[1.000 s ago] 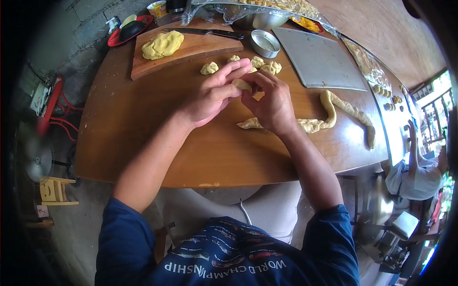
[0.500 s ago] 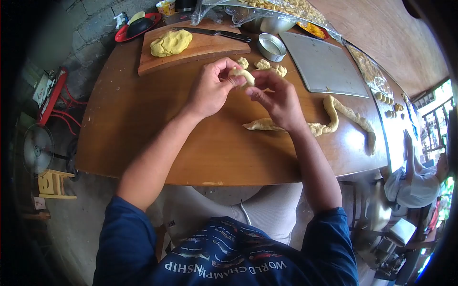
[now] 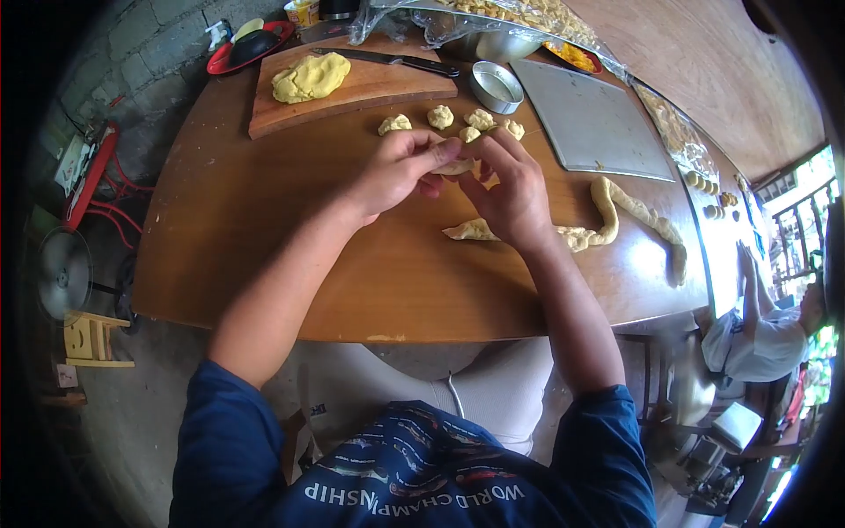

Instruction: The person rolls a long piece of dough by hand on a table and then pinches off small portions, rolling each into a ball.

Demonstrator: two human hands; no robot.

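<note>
Yellow dough sits heaped on the wooden cutting board (image 3: 352, 88) at your far left, and just right of it your left hand (image 3: 396, 172) pinches one end of a small dough piece (image 3: 455, 165) held above the wooden surface (image 3: 264, 220). Your right hand (image 3: 510, 194) closes its grip on the other end, fingertips meeting the left's. Beyond lie small dough lumps (image 3: 440, 117); rightward, a long dough rope (image 3: 616, 216) curls across the surface.

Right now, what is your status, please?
Left hand and right hand pinch one dough piece. Dough rope beside right hand. Nothing in the way.
</note>
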